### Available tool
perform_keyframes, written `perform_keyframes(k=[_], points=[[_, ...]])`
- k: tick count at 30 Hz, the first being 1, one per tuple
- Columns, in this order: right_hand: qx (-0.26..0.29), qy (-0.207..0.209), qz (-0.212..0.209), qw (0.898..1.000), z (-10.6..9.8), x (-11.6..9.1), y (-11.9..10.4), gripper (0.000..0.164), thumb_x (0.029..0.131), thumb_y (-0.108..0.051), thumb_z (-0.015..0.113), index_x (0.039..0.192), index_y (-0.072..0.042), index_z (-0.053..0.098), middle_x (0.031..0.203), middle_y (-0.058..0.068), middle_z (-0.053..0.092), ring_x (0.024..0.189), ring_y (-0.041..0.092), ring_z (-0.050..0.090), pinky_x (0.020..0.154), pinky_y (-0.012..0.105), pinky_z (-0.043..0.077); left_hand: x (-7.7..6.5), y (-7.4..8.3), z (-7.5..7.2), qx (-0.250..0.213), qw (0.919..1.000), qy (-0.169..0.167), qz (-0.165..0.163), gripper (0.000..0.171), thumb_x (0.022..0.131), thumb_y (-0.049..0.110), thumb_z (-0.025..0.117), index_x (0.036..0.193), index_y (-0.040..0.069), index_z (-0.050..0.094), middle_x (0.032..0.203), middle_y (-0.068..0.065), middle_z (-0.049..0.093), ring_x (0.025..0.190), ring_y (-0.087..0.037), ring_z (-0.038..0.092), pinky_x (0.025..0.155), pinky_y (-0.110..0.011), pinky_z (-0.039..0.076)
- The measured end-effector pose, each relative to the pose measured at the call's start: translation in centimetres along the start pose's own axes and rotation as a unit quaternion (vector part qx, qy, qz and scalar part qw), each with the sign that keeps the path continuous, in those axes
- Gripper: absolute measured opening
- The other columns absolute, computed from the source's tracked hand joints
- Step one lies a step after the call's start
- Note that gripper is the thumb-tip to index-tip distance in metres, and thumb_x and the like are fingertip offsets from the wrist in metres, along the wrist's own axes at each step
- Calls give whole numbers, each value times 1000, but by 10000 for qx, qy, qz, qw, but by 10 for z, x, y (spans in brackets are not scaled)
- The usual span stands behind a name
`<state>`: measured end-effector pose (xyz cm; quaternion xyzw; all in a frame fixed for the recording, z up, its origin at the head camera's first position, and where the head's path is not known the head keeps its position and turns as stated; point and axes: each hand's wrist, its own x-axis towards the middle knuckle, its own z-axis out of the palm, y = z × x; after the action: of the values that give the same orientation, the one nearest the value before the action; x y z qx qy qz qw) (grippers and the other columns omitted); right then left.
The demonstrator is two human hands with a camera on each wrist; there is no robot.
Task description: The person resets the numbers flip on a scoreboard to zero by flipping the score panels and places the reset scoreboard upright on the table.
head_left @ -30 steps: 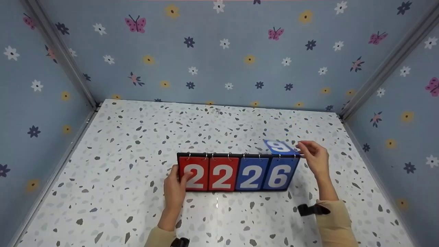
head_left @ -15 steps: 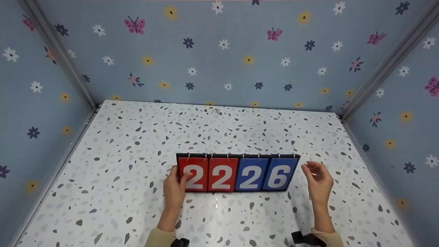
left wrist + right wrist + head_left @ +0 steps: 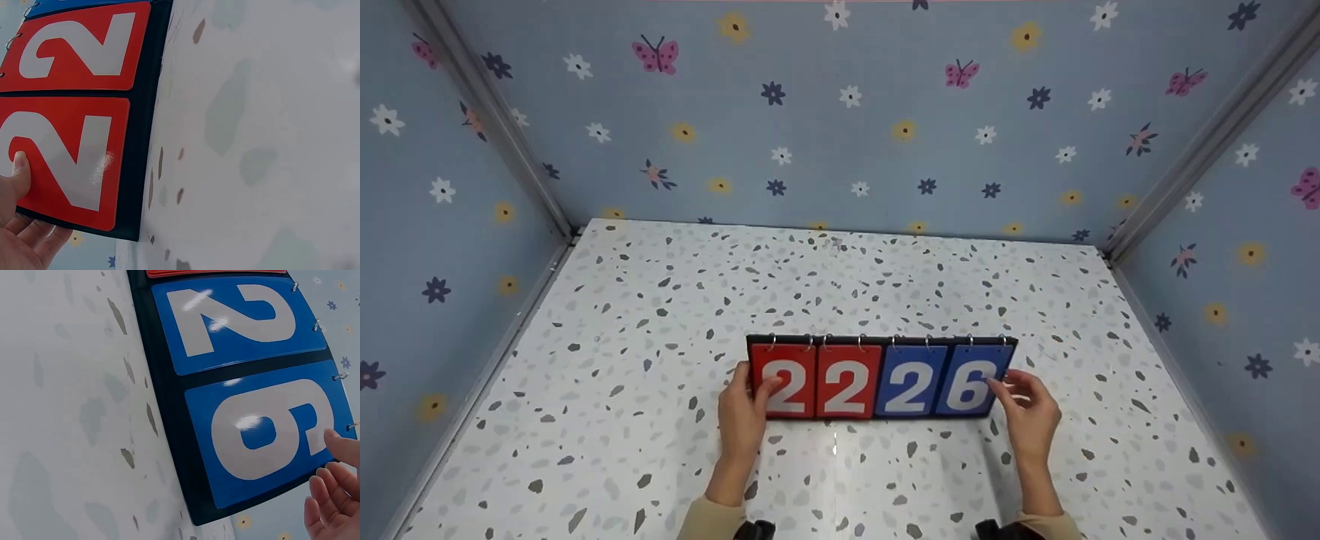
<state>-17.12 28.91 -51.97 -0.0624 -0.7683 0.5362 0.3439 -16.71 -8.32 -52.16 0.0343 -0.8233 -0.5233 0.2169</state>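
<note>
A long black flip scoreboard (image 3: 876,379) stands leaning back on the table. Its ring-bound cards read 2 2 in white on red, then 2 6 in white on blue. My left hand (image 3: 742,412) grips the left end, thumb over the first red card (image 3: 67,163) and fingers behind the board. At the other end is my right hand (image 3: 1030,416), its thumb over the face of the blue 6 card (image 3: 259,430). The bent fingers (image 3: 332,492) of that hand are at the board's right edge, so the edge lies between thumb and fingers.
The white speckled table (image 3: 675,300) extends around the board. Blue walls (image 3: 840,97) printed with flowers and butterflies close it in at the back and both sides. Dark straps (image 3: 997,531) cross both wrists over beige sleeves.
The right hand has let go of a raised blue card behind the top edge, which has dropped from sight. It came down and inward to the board's right edge. The left hand stays put.
</note>
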Motion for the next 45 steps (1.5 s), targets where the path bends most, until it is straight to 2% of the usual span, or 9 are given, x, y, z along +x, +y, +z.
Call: perform_keyframes(k=[5, 10, 21, 27, 31, 33, 39, 42, 45], points=[[-414, 166, -11, 9990, 9, -5, -17, 25, 67, -6, 79, 86, 2, 64, 78, 12, 63, 62, 5, 55, 56, 12, 43, 0, -1, 0, -51, 10000, 39, 6, 34, 79, 24, 68, 103, 5, 54, 97, -9, 64, 85, -17, 60, 74, -34, 49], [-817, 95, 131, 9965, 11, -4, -17, 24, 67, -7, 79, 82, 3, 64, 76, 12, 64, 62, 4, 55, 56, 12, 44, 0, 0, 1, -16, 10000, 33, 3, 34, 79, 24, 68, 103, 4, 53, 97, -9, 64, 85, -18, 60, 74, -35, 49], [-577, -275, 751, 9951, 4, 3, -7, 21, 68, -9, 79, 74, 2, 62, 68, 5, 61, 61, 5, 55, 55, 15, 43, 2, 2, 1, 51, 10000, 34, -7, 33, 79, 22, 68, 101, 4, 53, 95, -10, 64, 82, -17, 59, 72, -34, 49], [-105, -475, 547, 9973, 0, 8, 34, 19, 70, -13, 78, 73, -3, 63, 66, 4, 61, 59, 9, 56, 55, 14, 43, 3, 1, 2, -13, 9999, 109, 89, 33, 78, 22, 69, 101, 5, 54, 94, -8, 65, 82, -15, 59, 72, -33, 49], [-699, -369, 156, 9967, -4, 10, 67, 18, 71, -22, 77, 78, -10, 66, 71, 0, 63, 59, 9, 57, 55, 14, 43, 2, 1, 2, 19, 9999, 123, 112, 34, 77, 24, 69, 101, 4, 54, 94, -8, 65, 82, -15, 59, 72, -33, 48], [-674, -393, -98, 9969, -7, 8, 63, 19, 73, -21, 76, 86, -12, 67, 76, 0, 64, 59, 10, 57, 55, 15, 44, 2, 0, 2, 53, 9998, 122, 111, 34, 78, 24, 69, 101, 4, 54, 93, -8, 65, 82, -15, 59, 71, -34, 48], [-730, -535, -608, 9940, -14, 3, 63, 43, 75, -16, 74, 114, -16, 56, 94, 2, 61, 61, 10, 55, 58, 14, 44, 3, 0, 2, 43, 9999, 109, 113, 33, 78, 23, 69, 100, 3, 54, 93, -9, 65, 81, -15, 59, 70, -34, 48], [84, -935, -535, 9941, -18, -1, 26, 34, 77, -7, 71, 109, -8, 59, 93, 6, 61, 62, 11, 54, 59, 14, 44, 3, -1, 2, 48, 9999, 97, 120, 33, 78, 22, 69, 100, 3, 54, 93, -9, 65, 81, -16, 59, 70, -34, 48], [935, -1445, -431, 9841, -24, -3, -13, 22, 79, 6, 65, 100, 7, 61, 92, 15, 62, 66, 15, 55, 61, 16, 45, 3, -1, 2, 73, 9999, 95, 119, 32, 78, 23, 68, 100, 3, 54, 93, -9, 64, 81, -16, 59, 70, -34, 48]])
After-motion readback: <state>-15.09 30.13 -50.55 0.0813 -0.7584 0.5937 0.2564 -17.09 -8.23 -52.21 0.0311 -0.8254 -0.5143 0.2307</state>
